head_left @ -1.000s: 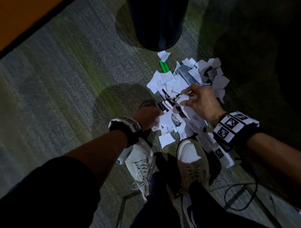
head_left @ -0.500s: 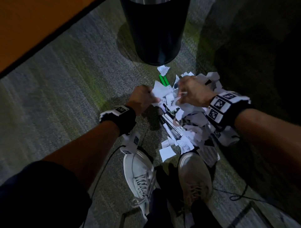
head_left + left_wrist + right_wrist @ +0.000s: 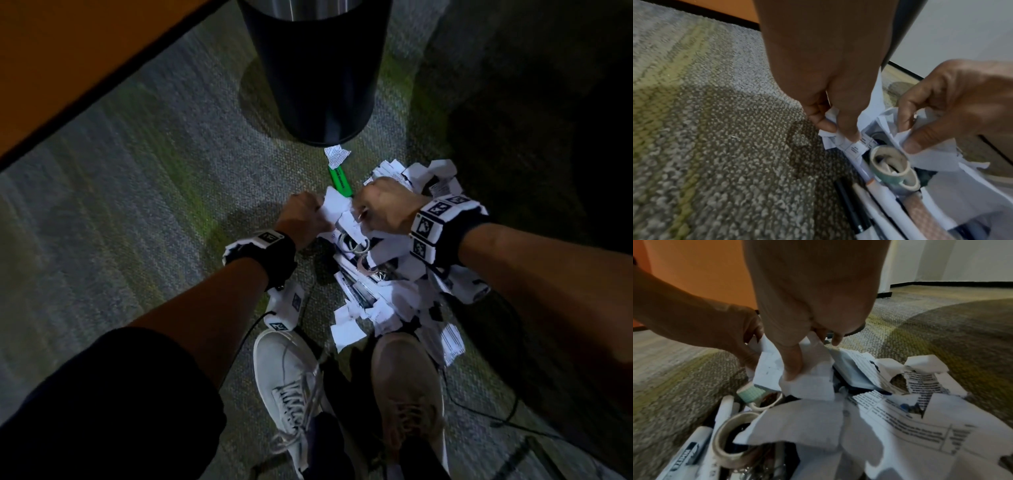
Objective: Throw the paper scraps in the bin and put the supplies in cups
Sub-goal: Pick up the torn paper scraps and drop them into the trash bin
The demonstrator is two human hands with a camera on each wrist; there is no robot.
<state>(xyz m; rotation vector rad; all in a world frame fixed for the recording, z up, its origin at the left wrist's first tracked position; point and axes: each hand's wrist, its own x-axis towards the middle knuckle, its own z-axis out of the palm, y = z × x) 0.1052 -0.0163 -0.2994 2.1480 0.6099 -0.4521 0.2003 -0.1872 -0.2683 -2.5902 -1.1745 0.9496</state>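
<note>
A heap of torn white paper scraps point(image 3: 404, 301) lies on the carpet in front of my shoes. Among them are tape rolls point(image 3: 893, 168) point(image 3: 733, 444), markers point(image 3: 688, 451) and a green highlighter point(image 3: 339, 180). My left hand point(image 3: 306, 217) point(image 3: 830, 126) pinches scraps at the heap's left edge. My right hand point(image 3: 380, 209) point(image 3: 797, 363) grips a bunch of scraps beside it, fingers curled round the paper. The dark round bin point(image 3: 318, 68) stands just beyond the heap.
An orange wall with a black baseboard point(image 3: 113, 78) runs along the upper left. My two white shoes point(image 3: 291, 387) stand right behind the heap. Thin black cables point(image 3: 479, 404) trail over the grey-green carpet at right. One scrap point(image 3: 337, 156) lies at the bin's foot.
Both hands moved forward to the far end of the heap, towards the bin, and closed on paper scraps. The bin looms nearer in the head view.
</note>
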